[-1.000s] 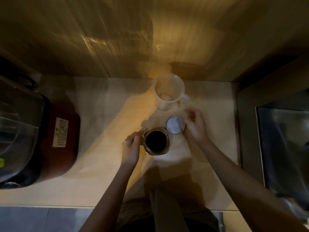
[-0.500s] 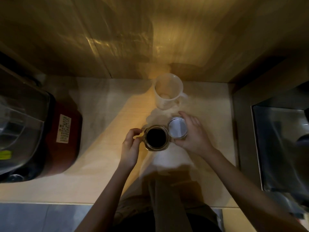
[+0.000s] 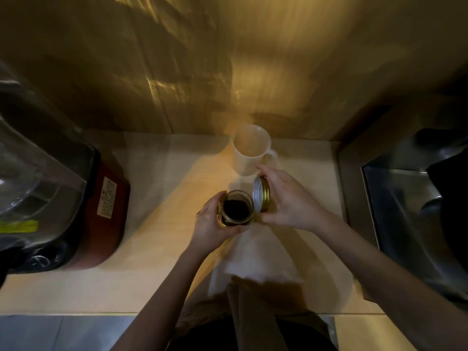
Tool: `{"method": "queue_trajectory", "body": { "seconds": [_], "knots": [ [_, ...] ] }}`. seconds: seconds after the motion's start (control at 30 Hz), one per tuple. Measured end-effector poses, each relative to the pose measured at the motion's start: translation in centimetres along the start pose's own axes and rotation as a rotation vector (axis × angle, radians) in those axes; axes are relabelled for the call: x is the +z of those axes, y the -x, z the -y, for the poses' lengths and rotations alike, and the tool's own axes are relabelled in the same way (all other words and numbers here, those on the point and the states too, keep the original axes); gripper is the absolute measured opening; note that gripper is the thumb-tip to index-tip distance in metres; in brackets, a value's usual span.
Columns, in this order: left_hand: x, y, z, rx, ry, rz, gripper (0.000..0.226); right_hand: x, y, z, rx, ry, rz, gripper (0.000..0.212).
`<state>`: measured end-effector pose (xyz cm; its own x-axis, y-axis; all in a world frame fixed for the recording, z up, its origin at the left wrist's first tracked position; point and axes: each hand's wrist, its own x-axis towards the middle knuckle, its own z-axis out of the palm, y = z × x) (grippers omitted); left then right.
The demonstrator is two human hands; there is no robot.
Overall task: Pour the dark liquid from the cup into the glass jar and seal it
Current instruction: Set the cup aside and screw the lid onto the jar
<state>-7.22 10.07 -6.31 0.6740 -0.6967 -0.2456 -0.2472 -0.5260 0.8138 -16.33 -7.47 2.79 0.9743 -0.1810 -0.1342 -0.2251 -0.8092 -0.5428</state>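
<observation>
Glass jar (image 3: 236,209) sits at the middle of the pale countertop (image 3: 157,173), its mouth uncovered and dark liquid (image 3: 235,208) showing inside. The left hand (image 3: 212,225) wraps around the jar's left side, fingers curled against the glass. The right hand (image 3: 288,201) grips the gold-rimmed lid (image 3: 260,194), tilted on edge just beside the jar's right rim; whether the two touch is hard to tell in the dim light. Behind them stands the white cup (image 3: 250,150), which looks empty. A red and black appliance (image 3: 101,214) sits at the left, a steel sink (image 3: 410,224) at the right.
</observation>
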Motion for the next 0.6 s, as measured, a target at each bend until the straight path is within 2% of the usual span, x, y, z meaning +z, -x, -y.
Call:
{"method": "queue_trajectory", "body": {
  "seconds": [0.17, 0.33, 0.43, 0.6],
  "knots": [
    [0.0, 0.1, -0.2, -0.010, -0.014, -0.013, 0.098, 0.2, -1.0, 1.8, -0.065, 0.035, 0.062, 0.102],
    [0.0, 0.0, -0.1, -0.015, -0.002, -0.034, 0.094, 1.7, -2.2, 3.6, -0.173, 0.375, 0.126, 0.081],
    [-0.1, 0.1, -0.1, -0.015, -0.019, -0.028, 0.095, 2.6, -2.8, 4.2, -0.208, 0.556, 0.161, 0.076],
    [-0.3, 0.2, -0.3, -0.019, -0.021, -0.015, 0.100, 2.8, -3.0, 4.4, -0.159, 0.636, 0.215, 0.077]
  ]
}}
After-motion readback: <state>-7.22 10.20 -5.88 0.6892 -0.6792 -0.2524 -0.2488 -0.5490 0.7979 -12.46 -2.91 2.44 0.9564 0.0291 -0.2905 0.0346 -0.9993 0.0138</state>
